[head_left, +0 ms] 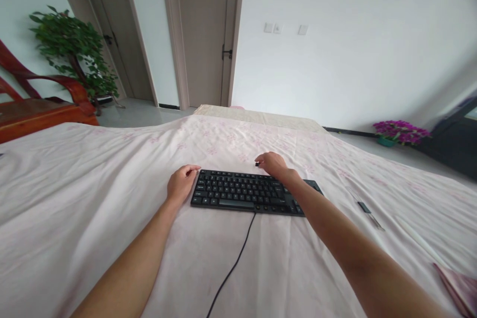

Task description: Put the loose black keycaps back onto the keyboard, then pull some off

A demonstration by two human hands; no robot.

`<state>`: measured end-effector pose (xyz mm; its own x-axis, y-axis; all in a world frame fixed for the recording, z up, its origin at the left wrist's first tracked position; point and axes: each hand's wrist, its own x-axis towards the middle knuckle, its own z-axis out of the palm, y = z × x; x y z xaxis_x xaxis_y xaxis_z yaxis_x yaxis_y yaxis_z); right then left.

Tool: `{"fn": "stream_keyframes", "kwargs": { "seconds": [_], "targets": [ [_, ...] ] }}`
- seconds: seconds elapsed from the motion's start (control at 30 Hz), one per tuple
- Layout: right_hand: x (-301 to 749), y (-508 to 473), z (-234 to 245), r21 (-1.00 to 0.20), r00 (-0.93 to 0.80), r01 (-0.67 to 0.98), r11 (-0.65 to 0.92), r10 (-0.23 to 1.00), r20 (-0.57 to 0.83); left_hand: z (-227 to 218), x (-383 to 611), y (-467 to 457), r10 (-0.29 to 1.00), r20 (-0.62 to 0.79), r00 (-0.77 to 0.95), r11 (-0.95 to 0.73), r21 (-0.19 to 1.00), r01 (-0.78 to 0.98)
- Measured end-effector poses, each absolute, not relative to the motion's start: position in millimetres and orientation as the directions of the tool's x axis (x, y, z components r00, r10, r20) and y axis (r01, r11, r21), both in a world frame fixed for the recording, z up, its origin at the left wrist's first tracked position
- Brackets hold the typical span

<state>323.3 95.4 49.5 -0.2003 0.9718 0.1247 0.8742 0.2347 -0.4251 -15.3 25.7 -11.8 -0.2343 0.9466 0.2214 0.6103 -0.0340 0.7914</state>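
Observation:
A black keyboard (238,189) lies flat on a pale cloth with pink flowers. Along its bottom row, right of the space bar, several spots look bare of keycaps. My left hand (181,183) is at the keyboard's left end, its curled fingers holding the upper left corner. Just beyond the back edge, my right hand (274,164) pinches a small black keycap (257,164) between its fingertips. My right forearm hides part of the keyboard's right side. A keycap puller (367,210) with a dark handle and thin wire ends rests on the cloth to the right.
The keyboard's black cable (235,263) runs toward me over the cloth (208,238). A long whitish strip (419,238) and a folded pink cloth (456,283) lie at the right. Beyond stand a wooden chair (48,104), a green plant (72,49) and purple flowers (400,131).

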Motion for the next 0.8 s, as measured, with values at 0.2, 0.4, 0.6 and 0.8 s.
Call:
{"fn": "stream_keyframes", "kwargs": {
  "seconds": [0.2,0.4,0.6,0.8],
  "targets": [
    [310.3,56.8,63.3,-0.887,-0.181,0.442,0.133,0.982,0.056,-12.3,-14.9,25.6,0.954,0.206,-0.219,-0.035,0.800,0.598],
    [298.8,14.0,65.7,-0.883,-0.362,-0.363,-0.297,0.918,-0.160,-10.3,-15.6,25.0,0.954,0.215,-0.209,-0.043,0.788,0.614],
    [290.0,-8.7,66.9,-0.781,-0.435,-0.482,-0.397,0.882,-0.179,-12.1,-16.7,25.7,0.958,0.203,-0.204,-0.037,0.789,0.613],
    [287.6,-21.2,68.6,-0.793,-0.412,-0.464,-0.395,0.889,-0.201,-12.5,-15.3,25.3,0.955,0.207,-0.211,-0.037,0.793,0.608]
  ]
}}
